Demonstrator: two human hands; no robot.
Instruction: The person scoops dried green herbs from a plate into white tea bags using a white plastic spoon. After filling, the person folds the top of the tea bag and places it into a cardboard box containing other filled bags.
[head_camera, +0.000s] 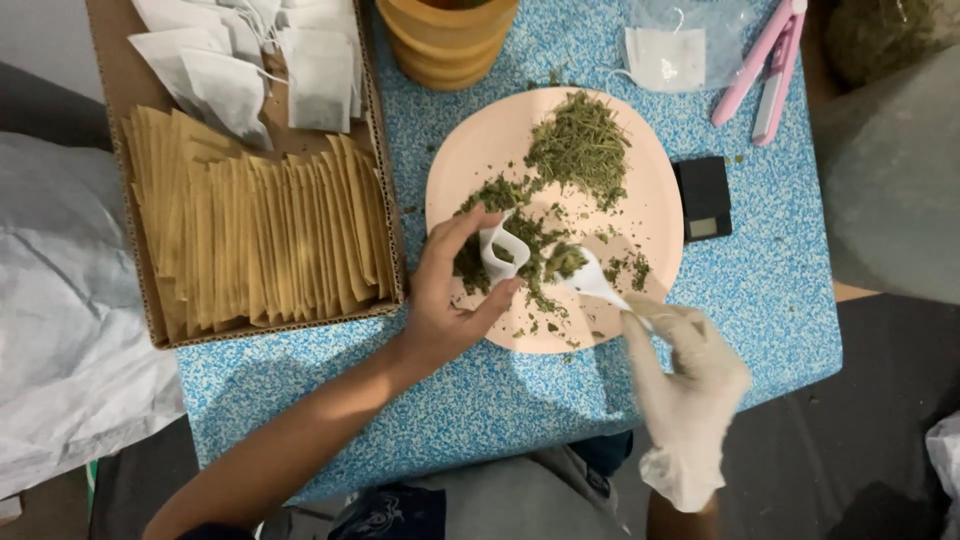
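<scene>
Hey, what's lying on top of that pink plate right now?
On the pink plate lie a heap of dried green herbs and scattered bits. The left hand and small white bag cover part of it.

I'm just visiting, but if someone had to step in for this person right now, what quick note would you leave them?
Left hand: bare, pinching a small white bag open over the pink plate.
Right hand: gloved, holding a white spoon loaded with dried green herb, right beside the bag's mouth.
Done: flat tan envelopes and white bags sit in the cardboard box at left.
Left: this spoonful is not yet in the bag; a pile of herb stays on the plate. A small black scale and a pink sealer tool lie at right.
</scene>
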